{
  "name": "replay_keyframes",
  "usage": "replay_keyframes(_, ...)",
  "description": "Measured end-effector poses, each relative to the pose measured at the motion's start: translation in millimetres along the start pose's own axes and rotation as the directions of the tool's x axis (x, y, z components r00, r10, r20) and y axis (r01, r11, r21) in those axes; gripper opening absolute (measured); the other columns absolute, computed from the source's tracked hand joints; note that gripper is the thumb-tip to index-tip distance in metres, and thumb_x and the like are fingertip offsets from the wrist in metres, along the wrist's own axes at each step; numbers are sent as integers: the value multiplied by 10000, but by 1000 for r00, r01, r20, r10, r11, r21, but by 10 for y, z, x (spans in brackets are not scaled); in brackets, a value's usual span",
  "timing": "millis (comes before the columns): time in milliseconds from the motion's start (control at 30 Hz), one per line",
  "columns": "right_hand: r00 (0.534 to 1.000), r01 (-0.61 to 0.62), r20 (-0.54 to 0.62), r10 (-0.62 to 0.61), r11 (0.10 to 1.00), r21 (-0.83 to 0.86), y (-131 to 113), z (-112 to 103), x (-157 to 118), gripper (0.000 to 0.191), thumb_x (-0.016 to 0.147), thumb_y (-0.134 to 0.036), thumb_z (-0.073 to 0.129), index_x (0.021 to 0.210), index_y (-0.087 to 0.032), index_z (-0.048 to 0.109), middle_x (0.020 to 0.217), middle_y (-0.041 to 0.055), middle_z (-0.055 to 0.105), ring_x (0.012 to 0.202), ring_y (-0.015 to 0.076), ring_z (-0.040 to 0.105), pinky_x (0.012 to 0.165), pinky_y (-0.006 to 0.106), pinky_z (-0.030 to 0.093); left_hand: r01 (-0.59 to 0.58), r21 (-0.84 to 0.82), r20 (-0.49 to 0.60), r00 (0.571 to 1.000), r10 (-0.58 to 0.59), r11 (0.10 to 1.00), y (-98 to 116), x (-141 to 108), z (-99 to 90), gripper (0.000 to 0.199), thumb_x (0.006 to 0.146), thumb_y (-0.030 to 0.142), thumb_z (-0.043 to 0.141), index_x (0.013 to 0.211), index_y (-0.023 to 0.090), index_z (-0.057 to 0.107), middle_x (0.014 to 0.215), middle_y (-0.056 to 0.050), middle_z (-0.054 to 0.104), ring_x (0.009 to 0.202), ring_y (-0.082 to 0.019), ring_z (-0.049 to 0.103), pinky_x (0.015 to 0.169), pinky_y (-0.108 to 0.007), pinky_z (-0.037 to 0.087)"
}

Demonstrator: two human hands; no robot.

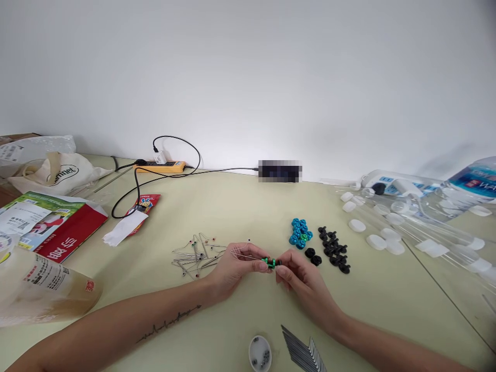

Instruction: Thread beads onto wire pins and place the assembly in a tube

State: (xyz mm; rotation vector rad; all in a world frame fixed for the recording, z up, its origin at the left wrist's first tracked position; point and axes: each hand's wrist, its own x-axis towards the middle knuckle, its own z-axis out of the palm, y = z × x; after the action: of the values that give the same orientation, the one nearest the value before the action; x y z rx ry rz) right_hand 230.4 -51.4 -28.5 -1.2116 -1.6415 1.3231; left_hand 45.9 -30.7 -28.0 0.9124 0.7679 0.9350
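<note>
White cup (pixel 260 341), grey rods (pixel 299 349), left hand (pixel 233 265) holding green piece (pixel 267 262), black parts (pixel 334 249)

The green piece (pixel 268 262) has a glossy metallic look, as do the blue parts (pixel 297 237); the black parts (pixel 328 251) look like duller plastic or rubber; the bent rods (pixel 300 351) are smooth grey metal; the cup (pixel 260 337) is white plastic; the clear tubes (pixel 437 232) shine like plastic, their white caps (pixel 357 225) matt; the bag (pixel 64 170) is soft cloth; the packet (pixel 153 200) is shiny film; the tabletop (pixel 232 206) is smooth, faintly satin.
</note>
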Motion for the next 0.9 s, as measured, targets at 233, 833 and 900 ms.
replay_keyframes(233,998,30,52,-25,994,-102,-7,-9,-19,429,960,-453,311,652,-189,452,599,-20,457,559,118,385,534,249,283,3,-12,5,1000,-3,1000,-16,-6,0,193,599,170,789,770,131,710,762,-57,698,744,-171,635,757,-293,475)
replay_keyframes(833,999,12,54,-6,993,-115,-14,-11,-15,442,945,-495,322,648,-194,449,575,-25,434,532,120,362,511,251,266,8,-2,6,1000,-8,1000,-10,-8,4,204,588,193,796,766,139,711,750,-55,704,726,-177,645,758,-309,488)
replay_keyframes(900,998,15,57,-9,993,-118,-6,-11,-17,448,946,-497,315,641,-194,441,573,-25,428,535,121,363,517,252,271,8,4,5,1000,-8,1000,-11,-7,8,210,581,198,800,762,139,711,747,-56,703,733,-181,644,769,-319,489)
